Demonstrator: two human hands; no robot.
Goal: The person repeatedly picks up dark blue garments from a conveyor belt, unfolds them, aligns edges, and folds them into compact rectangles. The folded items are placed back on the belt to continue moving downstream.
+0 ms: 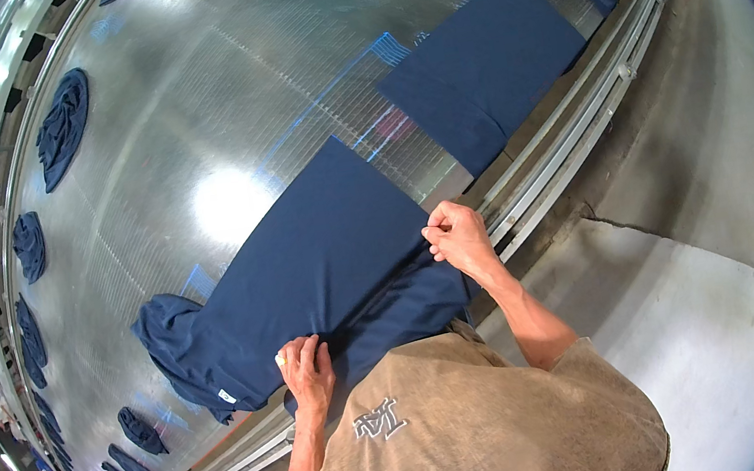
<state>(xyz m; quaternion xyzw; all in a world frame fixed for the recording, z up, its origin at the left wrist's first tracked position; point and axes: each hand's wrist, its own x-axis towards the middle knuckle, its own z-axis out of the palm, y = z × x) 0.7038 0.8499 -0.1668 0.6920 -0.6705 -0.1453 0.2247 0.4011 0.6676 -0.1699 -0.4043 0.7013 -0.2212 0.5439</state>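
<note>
A navy cloth garment (319, 236) lies before me, its main panel spread flat on a long metal table (154, 144). At its left end the cloth is bunched, with a small white tag (227, 396) on it. My left hand (308, 375) holds the near edge of the panel with bent fingers; a ring is on one finger. At the near right corner, my right hand (460, 234) pinches the edge between thumb and fingers. Loose cloth hangs in folds between the hands, over the table's front edge and against my body.
Another navy panel (484, 69) lies flat to the right, with several more beyond it. Crumpled navy garments (65, 127) lie along the far side. A metal rail (570, 114) runs along the front edge. Blue marks (387, 50) line the tabletop. Concrete floor (705, 305) lies at right.
</note>
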